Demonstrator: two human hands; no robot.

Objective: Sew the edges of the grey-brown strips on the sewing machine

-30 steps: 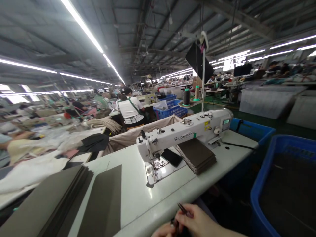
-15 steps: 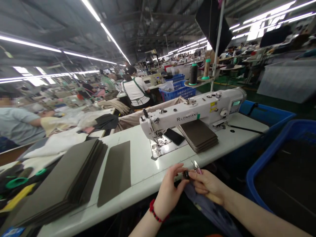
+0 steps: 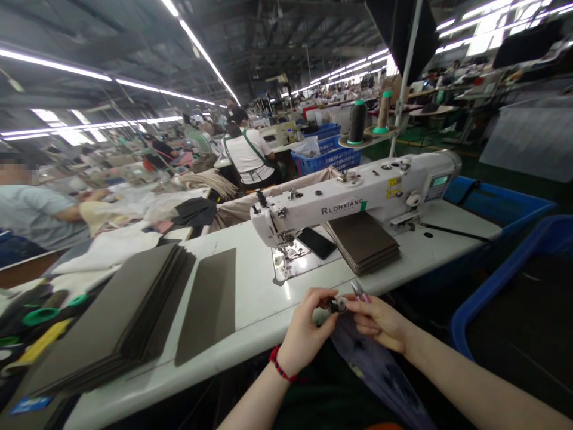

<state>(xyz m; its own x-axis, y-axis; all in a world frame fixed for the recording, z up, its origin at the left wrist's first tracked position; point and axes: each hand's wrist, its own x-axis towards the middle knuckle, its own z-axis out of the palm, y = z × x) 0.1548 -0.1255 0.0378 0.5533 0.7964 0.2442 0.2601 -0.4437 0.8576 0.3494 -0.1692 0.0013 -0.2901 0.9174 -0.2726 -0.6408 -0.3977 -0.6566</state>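
My left hand (image 3: 316, 319), with a red bead bracelet at the wrist, pinches a small dark bobbin (image 3: 332, 305) between thumb and fingertips. Touching or almost touching it is a silvery bobbin case (image 3: 342, 303), gripped by the fingertips of my right hand (image 3: 380, 322). That same hand also keeps thread snips (image 3: 360, 291) in its palm, blades pointing up and away. Both hands are over the table's front edge, above bluish-grey cloth (image 3: 358, 346). Beyond them stands a white sewing machine (image 3: 340, 203); its needle area (image 3: 286, 257) has nothing under it but the plate.
Brown-grey panels lie in a tall stack (image 3: 111, 310) at left, with one single panel (image 3: 208, 304) beside it. A smaller stack (image 3: 364, 239) and a phone (image 3: 316, 243) lie by the machine arm. A blue bin (image 3: 461, 316) stands at right. Co-workers sit beyond the table.
The silvery bobbin case now shows beside the dark bobbin, between my fingertips; before, only a dark piece was visible there. The view has shifted slightly.
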